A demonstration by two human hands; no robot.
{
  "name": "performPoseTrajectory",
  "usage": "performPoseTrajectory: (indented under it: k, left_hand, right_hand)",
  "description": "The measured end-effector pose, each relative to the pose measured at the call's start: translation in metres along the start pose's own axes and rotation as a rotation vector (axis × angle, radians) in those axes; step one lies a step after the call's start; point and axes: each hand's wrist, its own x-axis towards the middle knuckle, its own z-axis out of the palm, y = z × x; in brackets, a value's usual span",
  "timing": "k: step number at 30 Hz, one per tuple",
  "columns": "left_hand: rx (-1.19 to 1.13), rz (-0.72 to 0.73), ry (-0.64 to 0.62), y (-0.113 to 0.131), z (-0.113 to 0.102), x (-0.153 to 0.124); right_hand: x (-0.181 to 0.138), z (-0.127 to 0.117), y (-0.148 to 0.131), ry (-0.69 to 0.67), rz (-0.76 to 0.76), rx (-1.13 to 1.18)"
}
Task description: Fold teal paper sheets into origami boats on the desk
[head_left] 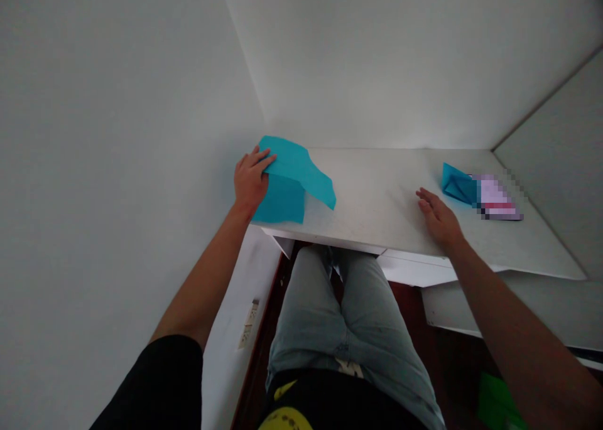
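Observation:
My left hand (252, 177) is at the left end of the white desk, with its fingers over the edge of a bright blue sheet of paper (296, 163). That sheet is lifted and bends down toward the right; the thumb is hidden. Beneath it, more blue paper (282, 203) lies flat at the desk's front left, partly covered. My right hand (438, 216) hovers over or rests on the right part of the desk, fingers stretched out and nothing in them. Beyond its fingertips lies a folded blue paper (458, 185), touching a blurred pink-and-white flat item (497, 198).
The narrow white desk (372, 198) meets walls at the left and back and a panel (560, 147) at the right. My legs (330, 317) are at its front edge. A green object (499, 402) is on the dark floor at lower right.

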Motion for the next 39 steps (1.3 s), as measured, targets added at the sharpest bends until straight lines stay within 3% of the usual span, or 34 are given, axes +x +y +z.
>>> performPoseTrajectory:
  k: [4, 7, 9, 12, 15, 18, 23, 27, 31, 33, 37, 39]
  left_hand:
    - [0.185, -0.106, -0.183, -0.015, 0.029, -0.055]
    - [0.275, -0.152, -0.288, -0.005, 0.044, -0.089]
    - [0.271, -0.144, -0.34, 0.005, 0.044, -0.097]
    - [0.215, -0.186, -0.369, 0.017, 0.035, -0.086]
    - [0.184, -0.248, -0.316, 0.026, 0.033, -0.062]
    - [0.085, -0.252, -0.282, 0.04, 0.047, -0.043]
    - [-0.281, -0.181, -0.369, 0.055, 0.084, -0.034]
    - [-0.119, -0.192, -0.289, 0.046, 0.108, -0.039]
    - [-0.006, -0.214, -0.447, 0.035, 0.125, -0.053]
    - [0.022, -0.193, -0.453, 0.032, 0.131, -0.061]
    - [0.038, -0.13, -0.423, 0.022, 0.143, -0.067]
    - [0.028, -0.102, -0.403, 0.017, 0.149, -0.067]
  right_hand:
    - [-0.001, -0.001, -0.002, -0.002, 0.013, -0.009]
    - [-0.001, -0.002, -0.003, -0.004, 0.024, -0.028]
    - [0.0, -0.002, -0.004, -0.01, 0.023, -0.033]
    - [0.001, -0.002, -0.003, -0.019, 0.017, -0.035]
    - [0.001, -0.001, -0.002, -0.009, 0.009, -0.031]
    - [0.0, -0.001, 0.0, 0.003, 0.002, -0.02]
    - [0.001, 0.0, 0.003, -0.006, 0.0, -0.024]
    - [0.003, 0.002, 0.007, -0.005, -0.021, -0.04]
    - [0.003, 0.004, 0.007, 0.002, -0.022, -0.057]
    - [0.001, 0.004, 0.002, -0.017, -0.021, -0.087]
    - [-0.004, 0.005, -0.012, -0.031, -0.09, -0.295]
    - [-0.007, 0.007, -0.017, 0.042, -0.091, -0.453]
